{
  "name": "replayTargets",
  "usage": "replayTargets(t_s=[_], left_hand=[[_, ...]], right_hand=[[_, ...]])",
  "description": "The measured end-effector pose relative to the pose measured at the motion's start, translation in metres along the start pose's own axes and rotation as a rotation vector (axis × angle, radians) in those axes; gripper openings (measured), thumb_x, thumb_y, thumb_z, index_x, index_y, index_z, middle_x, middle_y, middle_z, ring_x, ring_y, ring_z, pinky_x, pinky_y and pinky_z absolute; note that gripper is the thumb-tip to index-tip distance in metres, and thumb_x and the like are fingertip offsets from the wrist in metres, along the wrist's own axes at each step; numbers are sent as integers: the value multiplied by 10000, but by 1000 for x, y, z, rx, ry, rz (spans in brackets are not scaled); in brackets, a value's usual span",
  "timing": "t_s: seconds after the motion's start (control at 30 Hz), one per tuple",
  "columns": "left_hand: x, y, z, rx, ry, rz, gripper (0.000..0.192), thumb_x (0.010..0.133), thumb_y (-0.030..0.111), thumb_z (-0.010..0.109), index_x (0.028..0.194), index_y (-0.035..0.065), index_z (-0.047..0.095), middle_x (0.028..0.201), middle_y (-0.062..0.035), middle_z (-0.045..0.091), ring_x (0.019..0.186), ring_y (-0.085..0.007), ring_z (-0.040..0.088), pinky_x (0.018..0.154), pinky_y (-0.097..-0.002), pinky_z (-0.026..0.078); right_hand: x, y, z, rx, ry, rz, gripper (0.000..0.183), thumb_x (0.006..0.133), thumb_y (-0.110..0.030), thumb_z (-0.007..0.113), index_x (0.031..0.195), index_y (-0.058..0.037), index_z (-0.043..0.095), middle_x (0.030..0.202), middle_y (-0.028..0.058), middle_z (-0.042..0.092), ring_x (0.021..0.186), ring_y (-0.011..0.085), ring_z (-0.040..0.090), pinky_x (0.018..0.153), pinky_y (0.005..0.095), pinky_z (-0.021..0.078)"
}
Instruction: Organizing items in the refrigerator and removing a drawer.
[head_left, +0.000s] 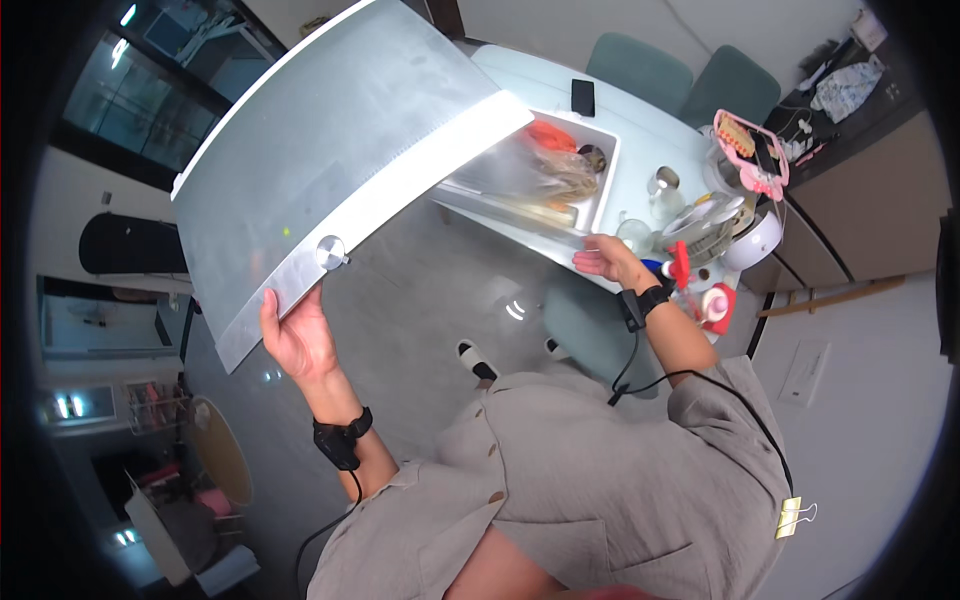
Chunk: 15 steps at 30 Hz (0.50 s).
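A large greyish translucent panel (300, 150) with a white border strip (420, 165) slants across the upper left. On that strip sits a round metal knob (331, 253). My left hand (300, 337) grips the panel's lower edge, thumb on one side and fingers around the other. Behind the panel's right end, a white bin (609, 180) with a clear front (510, 217) rests on the table. It holds plastic bags (547, 172), one of them orange-red. My right hand (611, 259) is beside the bin's front corner, fingers extended; whether it touches the bin is unclear.
On the pale table (645, 135) stand glass cups (664, 196), a dish rack (697, 232), a red-headed spray bottle (677, 262) and a dark flat object (583, 97). Green chairs (637, 64) line the far side; another green chair (592, 330) is beside my legs. Cables hang from both wrists.
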<state>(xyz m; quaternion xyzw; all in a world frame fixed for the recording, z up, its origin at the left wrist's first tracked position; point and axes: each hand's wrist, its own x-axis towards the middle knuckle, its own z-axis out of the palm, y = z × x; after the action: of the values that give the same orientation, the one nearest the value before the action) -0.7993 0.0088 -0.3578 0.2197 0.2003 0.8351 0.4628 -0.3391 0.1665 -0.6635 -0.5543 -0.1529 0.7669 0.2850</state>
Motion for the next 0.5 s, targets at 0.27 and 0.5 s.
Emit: replayTargets(t_s=[0.27,0.5], left_hand=[[127,60,-43,12,52,-50,506,1030,48,532,1451,-155,339,1513,-302,422,1437,-437,398,1223,-623,321],[235,78,-76,137,-35,-62,460,1020,71,557,1387,-164,410,1445,-306,490,1384,-428,472,1197,-631,361]], right_hand=[[74,44,83,423,104,8,1098,945,-403,745,1558,117,-2,1464,402,371,1241,453,573,1009,516,549],[142,53,124,665,-36,-142,1148,931,-460,747,1608,-19,-68,1556,422,189,1435,486,362,1084,551,487]])
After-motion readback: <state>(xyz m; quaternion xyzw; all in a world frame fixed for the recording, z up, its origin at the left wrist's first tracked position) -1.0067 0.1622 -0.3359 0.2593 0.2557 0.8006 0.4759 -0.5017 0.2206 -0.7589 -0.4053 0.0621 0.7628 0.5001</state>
